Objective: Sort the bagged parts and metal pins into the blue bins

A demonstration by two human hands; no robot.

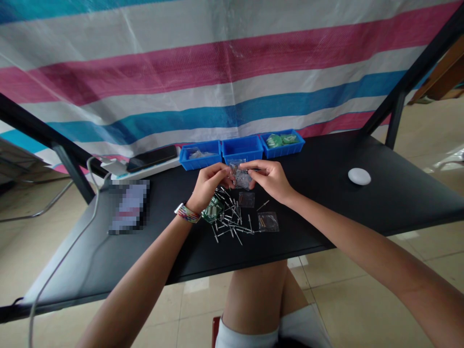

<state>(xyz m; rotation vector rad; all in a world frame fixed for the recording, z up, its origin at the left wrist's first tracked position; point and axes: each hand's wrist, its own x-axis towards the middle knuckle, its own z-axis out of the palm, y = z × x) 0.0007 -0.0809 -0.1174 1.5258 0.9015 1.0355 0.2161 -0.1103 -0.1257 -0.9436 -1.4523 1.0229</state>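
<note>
My left hand (209, 184) and my right hand (268, 180) meet above the black table (326, 212), both pinching a small clear plastic bag (242, 177) that holds a few metal pins. Under the hands lies a loose pile of metal pins (229, 218). Two more small clear bags (247, 199) (268, 222) lie beside the pile, and green pieces (212, 211) sit by my left wrist, which wears a colourful band.
Three blue bins (242, 148) line the table's far edge; the right one holds green items. A phone (152, 158) and a white charger with its cable lie at the far left, a blurred card at left, a white round puck (359, 176) at right. A striped tarp hangs behind.
</note>
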